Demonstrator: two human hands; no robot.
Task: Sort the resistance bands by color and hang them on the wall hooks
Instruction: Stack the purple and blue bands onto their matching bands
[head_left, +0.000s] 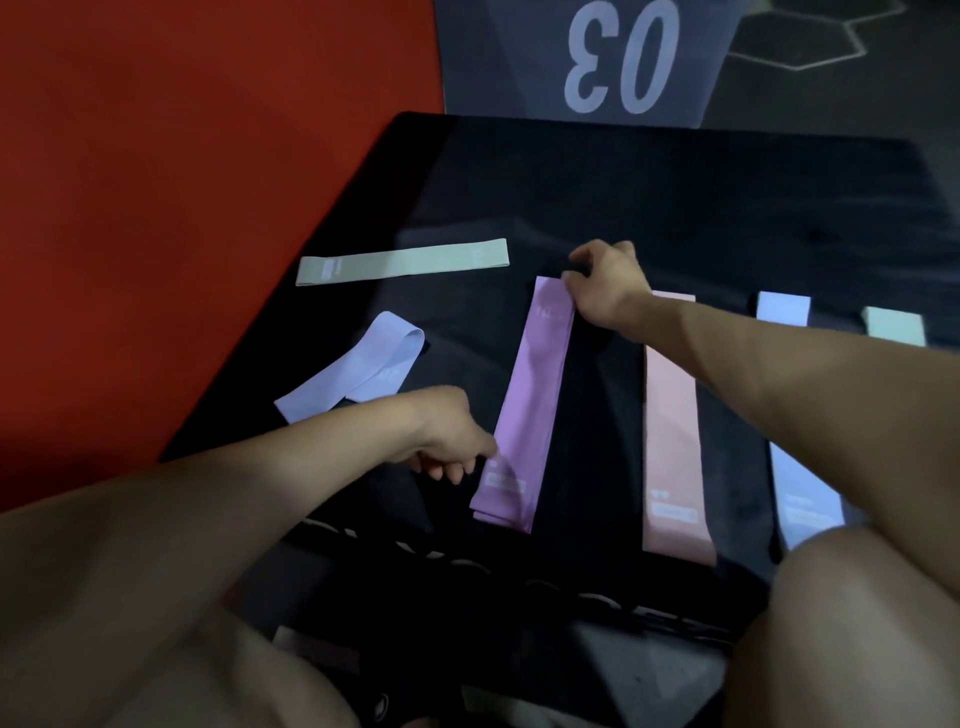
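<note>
Head view: I am at the sorting step, laying the bands out by colour on the black mat (675, 208); no wall hooks are in sight. My landmark is the purple band (530, 395), lying lengthwise near the mat's middle. My right hand (608, 291) is at its far end, fingers curled and seemingly pinching the far right corner, though a dark band beside it may be what they hold; I cannot tell which. My left hand (452, 441) is at the near left edge, fingers curled together and touching the purple band, the grip itself hidden. Right of the purple band lie the pink band (672, 415), then a blue band (795, 415), then a pale green band (893, 325) partly hidden by my arm. Left of it lie a folded lilac band (353, 369) and, farther off, a grey-green band (402, 261) set crosswise. The next move, I judge, calls for straightening the purple band, then pairing the loose left-hand bands. Beyond the mat: red floor (182, 156) and a grey panel (613, 57) numbered 03.
</note>
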